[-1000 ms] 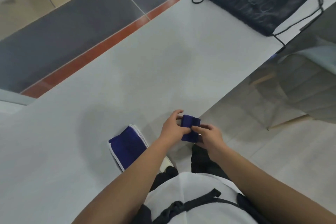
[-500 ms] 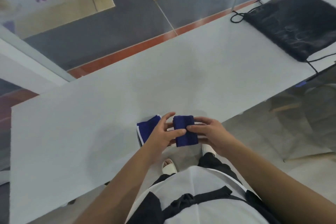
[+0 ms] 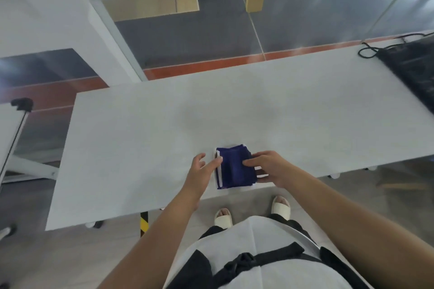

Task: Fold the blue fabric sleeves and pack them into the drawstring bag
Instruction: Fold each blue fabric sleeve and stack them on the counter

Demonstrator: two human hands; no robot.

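Lifted sleeve now down on other one; 2-sleeve stack on table, near edge; left hand slack, fingertips touching stack's left side; right hand flat, pressing top; bag far right, right hand nearer.

Blue sleeves: navy, white-trimmed, folded flat in one stack at the counter's near edge, mid-length. Drawstring bag: black, lying flat, far right corner, partly out of view.
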